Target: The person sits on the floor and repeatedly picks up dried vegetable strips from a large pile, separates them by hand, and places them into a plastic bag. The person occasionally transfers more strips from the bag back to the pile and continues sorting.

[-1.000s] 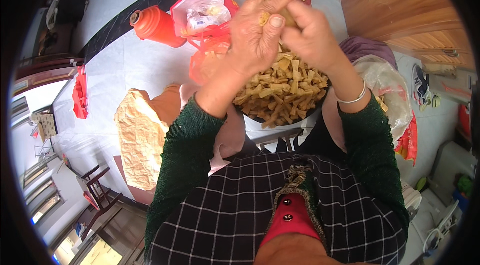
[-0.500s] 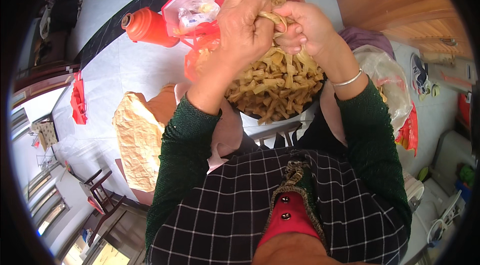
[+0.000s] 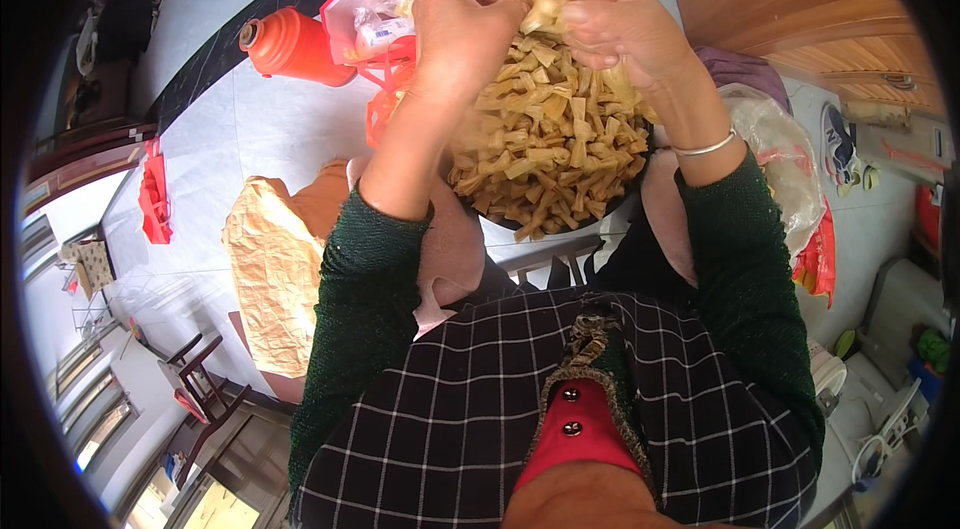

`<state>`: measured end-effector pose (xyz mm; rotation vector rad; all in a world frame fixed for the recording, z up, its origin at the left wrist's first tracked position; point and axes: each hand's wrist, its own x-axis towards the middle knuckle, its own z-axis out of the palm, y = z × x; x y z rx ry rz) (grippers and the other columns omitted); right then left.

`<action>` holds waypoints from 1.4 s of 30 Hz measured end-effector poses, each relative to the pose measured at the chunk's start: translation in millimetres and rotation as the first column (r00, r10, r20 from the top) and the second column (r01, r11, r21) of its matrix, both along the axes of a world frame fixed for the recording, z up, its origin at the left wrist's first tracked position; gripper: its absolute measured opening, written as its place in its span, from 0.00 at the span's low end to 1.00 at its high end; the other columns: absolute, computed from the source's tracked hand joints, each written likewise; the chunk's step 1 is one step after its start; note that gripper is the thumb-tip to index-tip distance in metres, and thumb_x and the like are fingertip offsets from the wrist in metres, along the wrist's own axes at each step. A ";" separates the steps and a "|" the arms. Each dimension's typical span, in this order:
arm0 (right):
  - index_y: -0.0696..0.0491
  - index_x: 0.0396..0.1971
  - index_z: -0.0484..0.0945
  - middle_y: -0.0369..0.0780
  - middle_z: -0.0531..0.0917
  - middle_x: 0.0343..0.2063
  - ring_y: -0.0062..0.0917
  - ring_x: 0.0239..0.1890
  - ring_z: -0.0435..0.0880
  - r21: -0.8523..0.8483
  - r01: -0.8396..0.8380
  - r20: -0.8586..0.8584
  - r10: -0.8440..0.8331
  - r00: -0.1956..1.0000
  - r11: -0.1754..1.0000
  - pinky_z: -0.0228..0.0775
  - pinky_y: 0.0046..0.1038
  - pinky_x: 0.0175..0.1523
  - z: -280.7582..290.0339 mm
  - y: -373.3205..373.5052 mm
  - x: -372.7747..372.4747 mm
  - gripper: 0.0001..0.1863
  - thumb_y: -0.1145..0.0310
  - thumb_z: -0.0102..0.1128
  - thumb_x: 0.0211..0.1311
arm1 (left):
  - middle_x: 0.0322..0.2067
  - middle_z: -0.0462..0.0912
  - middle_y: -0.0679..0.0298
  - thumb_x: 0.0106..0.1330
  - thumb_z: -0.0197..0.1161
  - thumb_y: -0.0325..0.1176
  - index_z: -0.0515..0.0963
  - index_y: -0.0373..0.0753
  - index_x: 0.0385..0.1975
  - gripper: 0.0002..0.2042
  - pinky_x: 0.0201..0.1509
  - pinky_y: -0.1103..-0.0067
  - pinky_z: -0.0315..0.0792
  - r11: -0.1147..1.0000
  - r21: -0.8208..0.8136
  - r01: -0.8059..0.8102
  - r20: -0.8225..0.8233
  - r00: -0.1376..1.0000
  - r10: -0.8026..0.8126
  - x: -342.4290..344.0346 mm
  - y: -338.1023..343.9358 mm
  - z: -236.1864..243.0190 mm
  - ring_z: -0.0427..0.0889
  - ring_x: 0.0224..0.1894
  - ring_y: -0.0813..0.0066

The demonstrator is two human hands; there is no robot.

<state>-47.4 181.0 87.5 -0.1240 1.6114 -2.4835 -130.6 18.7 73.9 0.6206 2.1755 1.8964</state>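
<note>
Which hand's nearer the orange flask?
Left. The left hand is right of the orange flask, with the red-and-white bag between them; the right hand is farther right, beyond the left hand.

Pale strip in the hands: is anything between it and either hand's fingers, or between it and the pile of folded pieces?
Nothing visible stands in the way: the left hand and right hand both have fingers on the pale strip, and no other object shows between it and the pile.
</note>
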 end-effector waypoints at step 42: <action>0.56 0.28 0.80 0.36 0.77 0.16 0.20 0.18 0.74 0.797 0.577 -0.496 -0.351 0.794 0.178 0.66 0.28 0.27 -61.7 36.2 -47.6 0.10 0.65 0.57 0.62 | 0.17 0.77 0.65 0.65 0.62 0.46 0.80 0.49 0.39 0.11 0.30 0.74 0.68 0.856 -0.516 0.002 -0.408 0.878 -0.249 -56.0 19.5 -38.3 0.75 0.21 0.73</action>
